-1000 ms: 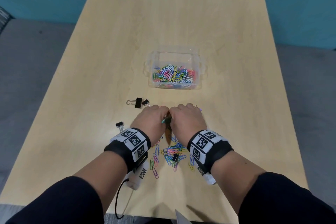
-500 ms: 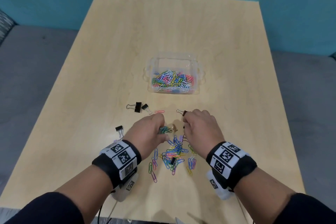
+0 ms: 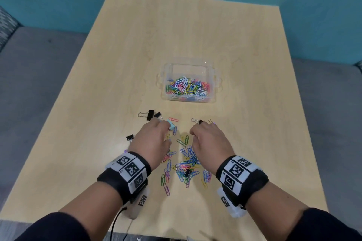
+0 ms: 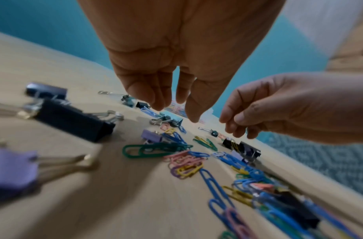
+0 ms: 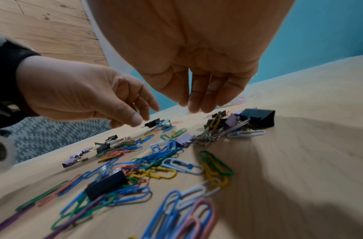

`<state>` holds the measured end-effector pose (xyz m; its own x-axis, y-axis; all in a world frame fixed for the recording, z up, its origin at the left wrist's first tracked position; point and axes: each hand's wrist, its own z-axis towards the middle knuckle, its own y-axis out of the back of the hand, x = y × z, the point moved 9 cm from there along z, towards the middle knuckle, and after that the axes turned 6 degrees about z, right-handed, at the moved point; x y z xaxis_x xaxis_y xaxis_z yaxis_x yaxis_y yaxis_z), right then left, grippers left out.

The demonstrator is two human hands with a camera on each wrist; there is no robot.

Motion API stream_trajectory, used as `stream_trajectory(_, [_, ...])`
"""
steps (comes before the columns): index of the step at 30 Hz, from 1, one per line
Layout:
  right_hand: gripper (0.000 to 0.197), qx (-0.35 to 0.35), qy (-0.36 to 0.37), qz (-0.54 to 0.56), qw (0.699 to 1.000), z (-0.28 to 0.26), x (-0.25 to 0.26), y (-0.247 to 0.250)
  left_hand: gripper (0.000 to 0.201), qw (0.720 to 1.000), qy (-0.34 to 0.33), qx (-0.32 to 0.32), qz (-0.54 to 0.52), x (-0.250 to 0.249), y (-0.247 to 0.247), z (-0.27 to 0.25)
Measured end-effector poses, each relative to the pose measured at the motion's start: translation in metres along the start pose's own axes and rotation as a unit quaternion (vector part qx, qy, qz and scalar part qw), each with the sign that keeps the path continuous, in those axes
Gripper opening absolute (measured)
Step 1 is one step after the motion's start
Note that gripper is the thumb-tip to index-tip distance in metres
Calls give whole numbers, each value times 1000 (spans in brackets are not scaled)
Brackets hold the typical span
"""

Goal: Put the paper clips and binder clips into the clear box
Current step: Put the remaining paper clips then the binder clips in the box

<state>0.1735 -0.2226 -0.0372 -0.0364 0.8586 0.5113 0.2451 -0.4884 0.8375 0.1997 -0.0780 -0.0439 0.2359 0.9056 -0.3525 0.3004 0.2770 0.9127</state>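
**Box part filled, a scatter of clips still on the table**

The table carries the clear box near its middle, already holding a heap of coloured paper clips. Nearer the person than the box, both hands hover, the left hand and right hand with loosely hanging fingers, grasping nothing. Beneath them lies the loose pile of paper clips; black binder clips sit between pile and box. Roughly half remains, I judge.

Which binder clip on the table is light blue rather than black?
The light blue binder clip at the left hand's fingertips; the clips left of it and by the right hand are black.
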Motion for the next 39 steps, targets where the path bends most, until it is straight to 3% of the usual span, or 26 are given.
stream_trajectory(3, [13,-3,-5,1,1000,-1,-1,-1,53,984,-97,10,152,-23,-9,13])
stream_trajectory(7, [13,0,7,-14,1000,-1,2,-3,37,959,-137,40,244,-34,-12,30])
stream_trajectory(10, [13,12,27,-32,999,0,9,-5,32,964,-130,42,230,-31,-15,37])
stream_trajectory(16, [5,28,49,-66,996,10,19,-11,16,985,-49,-30,164,-20,-6,39])
stream_trajectory(20, [10,51,74,-101,991,20,23,-21,9,982,-59,-38,174,-23,-9,37])
stream_trajectory(24, [26,64,93,-103,988,26,24,-26,15,994,-51,-86,51,-17,5,29])
stream_trajectory(26, [41,81,126,-108,983,28,30,-33,19,987,28,-110,-115,5,18,22])
stream_trajectory(27, [50,89,144,-110,980,29,33,-37,19,960,98,-112,-236,21,21,17])
stream_trajectory(28, [59,98,154,-112,977,29,36,-41,19,916,158,-112,-352,35,20,11])
stream_trajectory(29, [65,105,155,-117,975,30,39,-44,17,870,199,-118,-436,44,21,5])
stream_trajectory(30, [68,113,150,-126,974,30,39,-47,16,841,225,-125,-475,53,24,0])
stream_trajectory(32, [71,115,145,-148,972,27,41,-49,15,822,255,-127,-493,68,28,-6])
stream_trajectory(39, [64,99,172,-168,966,9,57,-50,4,834,300,-97,-454,109,23,-9])
